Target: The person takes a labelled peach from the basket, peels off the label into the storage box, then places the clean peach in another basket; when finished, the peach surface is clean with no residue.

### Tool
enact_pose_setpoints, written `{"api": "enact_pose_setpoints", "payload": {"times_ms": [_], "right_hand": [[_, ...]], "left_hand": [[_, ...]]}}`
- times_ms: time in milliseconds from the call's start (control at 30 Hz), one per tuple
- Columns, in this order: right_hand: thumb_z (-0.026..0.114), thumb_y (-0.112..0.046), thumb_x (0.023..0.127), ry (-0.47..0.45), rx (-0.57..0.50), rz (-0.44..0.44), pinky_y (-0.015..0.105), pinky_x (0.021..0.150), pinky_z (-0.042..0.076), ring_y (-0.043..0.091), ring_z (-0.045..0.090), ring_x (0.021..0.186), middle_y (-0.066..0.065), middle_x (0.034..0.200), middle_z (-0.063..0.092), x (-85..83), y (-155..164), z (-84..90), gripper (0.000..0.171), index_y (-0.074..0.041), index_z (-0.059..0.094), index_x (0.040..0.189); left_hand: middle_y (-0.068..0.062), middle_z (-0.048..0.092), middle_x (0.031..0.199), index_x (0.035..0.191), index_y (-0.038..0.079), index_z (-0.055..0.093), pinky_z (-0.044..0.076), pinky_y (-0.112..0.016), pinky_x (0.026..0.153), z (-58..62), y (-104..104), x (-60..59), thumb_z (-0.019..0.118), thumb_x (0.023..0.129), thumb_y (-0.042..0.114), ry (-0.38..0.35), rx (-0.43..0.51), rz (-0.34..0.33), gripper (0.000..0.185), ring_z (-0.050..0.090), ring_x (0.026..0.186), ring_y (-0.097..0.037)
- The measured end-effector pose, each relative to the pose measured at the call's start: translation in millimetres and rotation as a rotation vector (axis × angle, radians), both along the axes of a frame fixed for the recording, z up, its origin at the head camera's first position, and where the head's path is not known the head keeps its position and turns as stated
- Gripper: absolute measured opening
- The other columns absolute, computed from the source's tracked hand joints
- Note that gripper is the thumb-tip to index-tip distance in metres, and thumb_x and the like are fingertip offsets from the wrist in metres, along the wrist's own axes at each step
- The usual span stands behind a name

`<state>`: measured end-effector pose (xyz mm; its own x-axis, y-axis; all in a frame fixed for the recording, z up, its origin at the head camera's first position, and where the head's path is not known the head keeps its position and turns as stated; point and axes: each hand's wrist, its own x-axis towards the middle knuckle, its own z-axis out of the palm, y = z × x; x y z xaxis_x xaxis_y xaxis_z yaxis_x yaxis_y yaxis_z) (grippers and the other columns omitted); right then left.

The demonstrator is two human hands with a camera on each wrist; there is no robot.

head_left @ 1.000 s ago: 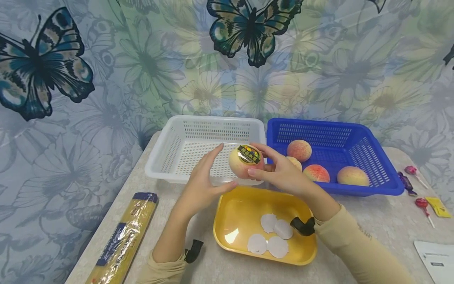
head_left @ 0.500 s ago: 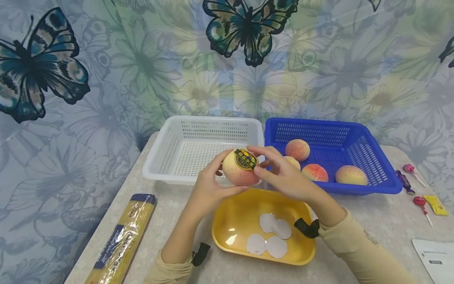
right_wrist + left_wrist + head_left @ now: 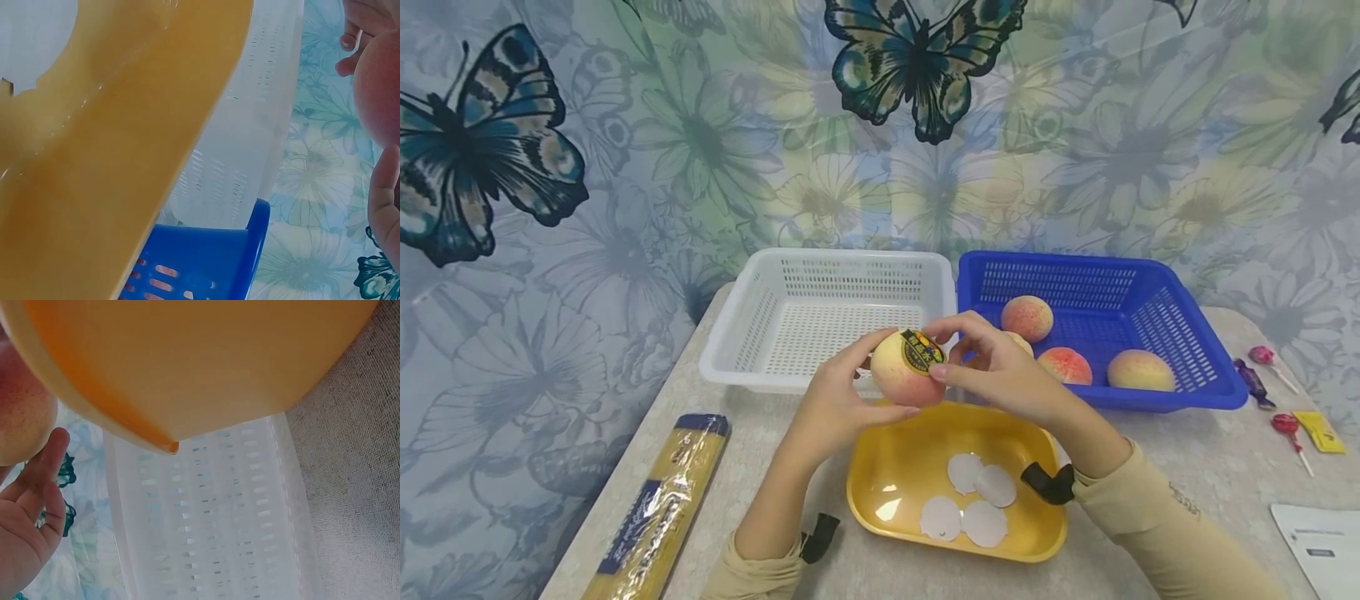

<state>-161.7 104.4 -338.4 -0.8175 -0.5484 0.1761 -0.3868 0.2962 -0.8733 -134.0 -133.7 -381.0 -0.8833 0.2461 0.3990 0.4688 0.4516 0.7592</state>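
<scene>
A yellow-pink peach [image 3: 891,385] is held up between both hands, over the yellow tray's far edge and the white basket's front rim. On its upper right side sits a round black-and-gold sticker [image 3: 917,353]. My left hand [image 3: 838,408] grips the peach from the left, thumb underneath. My right hand [image 3: 996,365] holds its right side, thumb and fingertips right at the sticker's edge. Part of the peach [image 3: 22,403] shows in the left wrist view. In the right wrist view, a right-hand digit [image 3: 384,194] reaches toward the peach [image 3: 381,94].
The yellow tray [image 3: 880,467] holds several white paper discs [image 3: 985,523]. Behind are a white basket [image 3: 721,337] and a blue basket [image 3: 1213,367] with several peaches [image 3: 1141,370]. A clear-wrapped yellow pack [image 3: 658,517] lies left; lollipops [image 3: 1285,423], candies [image 3: 1318,432] and paper [image 3: 1318,546] lie right.
My left hand, earlier open beside the peach, has taken hold of it. The peach has come slightly lower and turned, and my right fingertips have shifted onto the sticker's right edge.
</scene>
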Motion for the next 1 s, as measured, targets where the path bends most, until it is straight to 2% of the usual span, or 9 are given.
{"api": "enact_pose_setpoints", "payload": {"times_ms": [100, 300, 500, 700, 900, 1000], "right_hand": [[0.074, -0.022, 0.09, -0.067, -0.022, -0.01, 0.024, 0.068, 0.053, 0.023, 0.061, 0.092, 0.003, 0.115, 0.061, 0.5, 0.8, 0.1, 0.039, -0.022, 0.059, 0.126], [0.07, -0.015, 0.093, -0.181, -0.128, 0.008, 0.025, 0.076, 0.055, 0.023, 0.059, 0.094, 0.007, 0.111, 0.059, -0.5, 0.4, -0.1, 0.034, -0.012, 0.053, 0.122], [0.068, -0.007, 0.093, -0.19, -0.185, 0.019, 0.023, 0.071, 0.054, 0.019, 0.058, 0.085, 0.006, 0.111, 0.06, -0.5, 1.4, -0.5, 0.035, -0.01, 0.051, 0.123], [0.07, -0.015, 0.093, -0.132, -0.115, -0.024, 0.024, 0.069, 0.052, 0.023, 0.06, 0.084, 0.008, 0.099, 0.063, 0.4, 3.4, -0.5, 0.025, -0.012, 0.062, 0.116], [0.067, -0.018, 0.096, -0.1, -0.118, -0.041, 0.024, 0.055, 0.044, 0.018, 0.049, 0.063, 0.007, 0.077, 0.053, 0.9, 5.5, -2.0, 0.016, -0.013, 0.065, 0.11], [0.064, -0.018, 0.097, -0.12, -0.119, -0.031, 0.027, 0.057, 0.05, 0.021, 0.053, 0.062, 0.01, 0.081, 0.061, 1.1, 9.1, -3.0, 0.017, -0.012, 0.065, 0.113]], "left_hand": [[0.018, 0.063, 0.125, 0.136, 0.034, 0.054, 0.05, -0.037, 0.092, -0.1, 0.4, 0.4, 0.093, 0.067, 0.033, 0.001, -0.006, -0.004, 0.08, 0.06, 0.107, -0.006], [0.02, 0.063, 0.124, 0.135, 0.037, 0.054, 0.053, -0.036, 0.089, -1.8, 2.1, 1.1, 0.093, 0.066, 0.038, -0.018, -0.039, 0.007, 0.08, 0.059, 0.104, -0.007], [0.019, 0.065, 0.12, 0.134, 0.038, 0.054, 0.055, -0.041, 0.084, -2.1, 3.1, 1.3, 0.092, 0.065, 0.042, -0.063, -0.057, 0.032, 0.079, 0.06, 0.099, -0.012], [0.017, 0.066, 0.119, 0.134, 0.037, 0.055, 0.055, -0.037, 0.079, -2.5, 2.9, 0.3, 0.09, 0.067, 0.048, -0.096, -0.063, 0.056, 0.076, 0.061, 0.098, -0.015], [0.018, 0.064, 0.119, 0.132, 0.042, 0.054, 0.055, -0.034, 0.073, -4.7, 1.4, -0.4, 0.089, 0.066, 0.053, -0.165, -0.011, 0.061, 0.076, 0.06, 0.099, -0.018], [0.018, 0.064, 0.121, 0.131, 0.041, 0.055, 0.056, -0.034, 0.073, -5.2, 0.7, -0.8, 0.089, 0.066, 0.051, -0.181, 0.014, 0.057, 0.074, 0.06, 0.099, -0.018]]}}
